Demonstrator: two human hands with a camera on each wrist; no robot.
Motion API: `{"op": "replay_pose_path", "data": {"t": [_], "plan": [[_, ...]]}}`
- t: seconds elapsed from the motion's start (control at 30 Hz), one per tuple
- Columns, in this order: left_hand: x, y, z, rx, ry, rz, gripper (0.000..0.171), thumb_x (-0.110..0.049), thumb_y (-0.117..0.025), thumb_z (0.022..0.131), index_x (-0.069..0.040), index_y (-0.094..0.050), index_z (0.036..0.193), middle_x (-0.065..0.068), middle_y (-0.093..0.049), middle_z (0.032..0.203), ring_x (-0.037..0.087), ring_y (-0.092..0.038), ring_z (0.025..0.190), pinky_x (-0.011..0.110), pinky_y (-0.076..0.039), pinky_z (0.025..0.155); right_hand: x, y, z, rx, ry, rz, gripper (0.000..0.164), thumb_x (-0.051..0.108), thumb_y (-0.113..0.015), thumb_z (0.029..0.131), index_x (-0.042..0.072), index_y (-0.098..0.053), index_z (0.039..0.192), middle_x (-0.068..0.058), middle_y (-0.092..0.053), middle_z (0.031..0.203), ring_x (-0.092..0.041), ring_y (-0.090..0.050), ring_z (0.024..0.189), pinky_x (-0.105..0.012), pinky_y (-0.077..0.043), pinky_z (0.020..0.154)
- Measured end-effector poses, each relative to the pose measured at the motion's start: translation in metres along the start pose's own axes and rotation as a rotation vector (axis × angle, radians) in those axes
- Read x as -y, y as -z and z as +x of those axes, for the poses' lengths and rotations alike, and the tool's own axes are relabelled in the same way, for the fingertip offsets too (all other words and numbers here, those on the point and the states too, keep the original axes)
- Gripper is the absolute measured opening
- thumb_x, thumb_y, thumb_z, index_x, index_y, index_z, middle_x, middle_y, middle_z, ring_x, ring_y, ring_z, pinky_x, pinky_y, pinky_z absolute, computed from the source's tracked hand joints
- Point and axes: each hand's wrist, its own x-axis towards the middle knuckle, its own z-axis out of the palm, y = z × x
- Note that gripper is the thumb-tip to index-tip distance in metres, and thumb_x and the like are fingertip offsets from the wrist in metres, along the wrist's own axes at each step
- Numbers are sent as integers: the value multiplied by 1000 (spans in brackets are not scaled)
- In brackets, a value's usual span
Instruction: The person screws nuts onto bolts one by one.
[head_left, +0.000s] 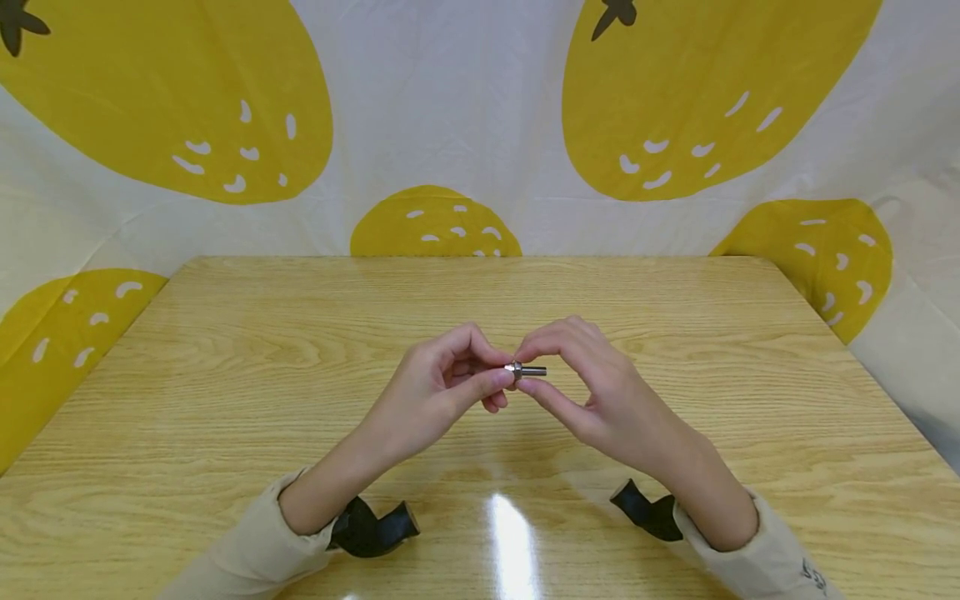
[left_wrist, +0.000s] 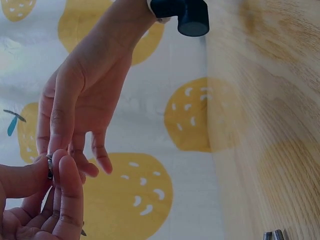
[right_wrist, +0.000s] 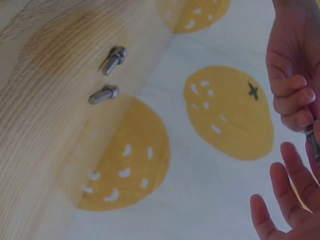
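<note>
A small metal bolt (head_left: 534,371) is held between both hands over the table, its plain shank pointing right. My left hand (head_left: 442,383) pinches its left end between thumb and index finger. From the right, my right hand (head_left: 592,375) pinches with thumb and index fingertips at the nut (head_left: 517,370) on the bolt. The right hand's other fingers (right_wrist: 287,182) are spread out in the right wrist view. Fingertips cover most of the bolt (left_wrist: 50,167) in the left wrist view.
Two more bolts, an upper one (right_wrist: 114,60) and a lower one (right_wrist: 104,94), lie on the wooden table (head_left: 300,333) with hardware around their heads. A white cloth (head_left: 450,100) with yellow fruit prints hangs behind. Black wrist mounts (head_left: 375,529) sit at both sleeves.
</note>
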Motion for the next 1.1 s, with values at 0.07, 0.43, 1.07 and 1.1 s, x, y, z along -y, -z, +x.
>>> {"op": "replay_pose_path", "data": {"t": [0.07, 0.43, 1.07, 1.1], "plan": [[0, 0, 0, 0, -1, 2, 5, 1, -59, 89, 2, -56, 93, 16, -66, 90, 13, -64, 68, 32, -57, 65, 0, 0, 0, 2, -6, -8, 25, 5, -69, 82, 7, -59, 105, 0, -60, 103, -12, -51, 99, -24, -42, 87], [1, 0, 1, 4, 16, -5, 5, 1, -59, 88, 2, -56, 91, 18, -65, 88, 14, -64, 68, 32, -56, 65, -2, -3, -1, 28, -33, -42, 18, 10, -63, 88, 7, -57, 105, 1, -59, 102, -13, -50, 100, -27, -40, 90], [33, 33, 19, -24, 232, 144, 10, -7, -65, 86, -2, -59, 93, 15, -67, 91, 25, -64, 72, 38, -56, 70, -24, -5, -7, 72, -147, -191, 22, 8, -66, 86, 5, -57, 106, -2, -59, 106, -17, -51, 103, -34, -43, 86], [38, 36, 20, -26, 255, 170, 10, -8, -65, 86, -2, -60, 93, 16, -67, 91, 26, -64, 73, 39, -56, 70, -26, -5, -7, 74, -151, -194, 21, 8, -66, 86, 6, -57, 105, -2, -59, 105, -17, -51, 103, -35, -43, 86]]}}
